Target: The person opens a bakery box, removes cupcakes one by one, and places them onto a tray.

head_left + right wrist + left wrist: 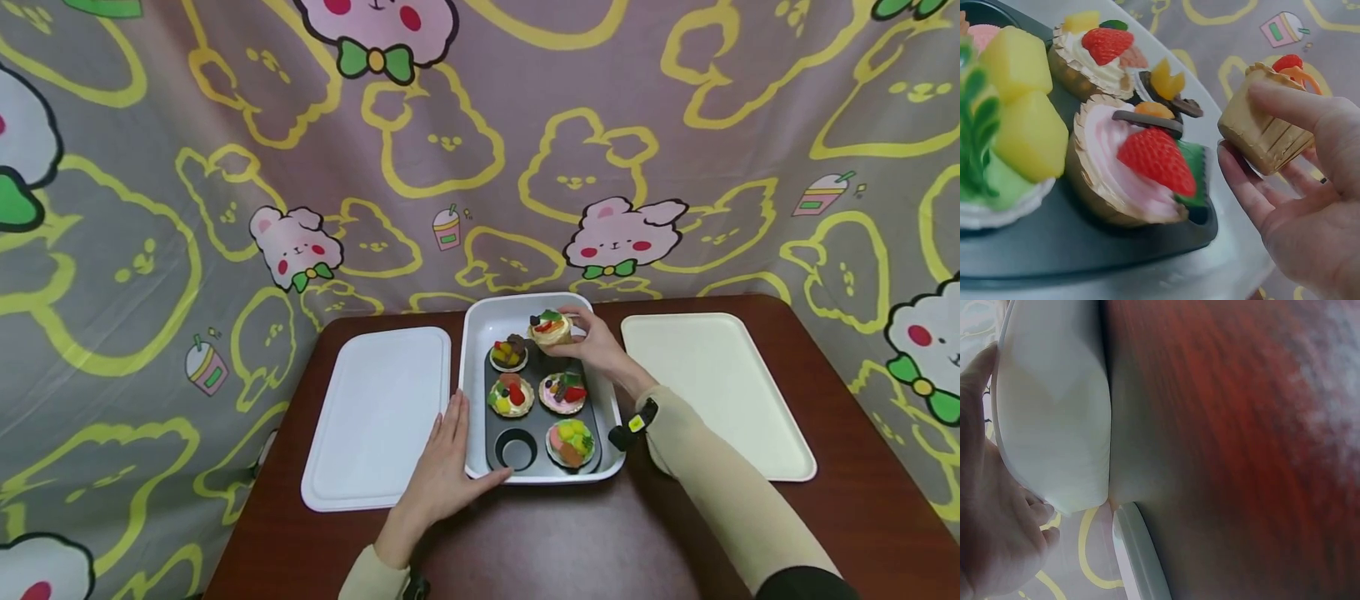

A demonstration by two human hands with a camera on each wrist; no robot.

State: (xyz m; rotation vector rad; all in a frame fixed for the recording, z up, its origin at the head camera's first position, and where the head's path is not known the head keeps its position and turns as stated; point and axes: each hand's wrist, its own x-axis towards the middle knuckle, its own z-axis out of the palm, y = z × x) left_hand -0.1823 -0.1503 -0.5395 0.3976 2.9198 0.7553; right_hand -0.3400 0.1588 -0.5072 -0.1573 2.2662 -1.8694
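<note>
Pinching a fruit tart (551,332) by its crust (1244,125) just right of mid-frame, that right hand (592,343) looks spot-on imo: probably light, stiff-sided, fragile on top. Left hand (442,467) rests straight-fingered against the tub (474,375).

The left hand (442,468) rests against the box's (551,481) near-left corner, fingers (454,417) straight along its left side, thumb (489,481) spread toward its near side. Above the box's far-right part, the right hand (596,343) pinches; the right forearm (708,454) slants in from the box's right.
</note>
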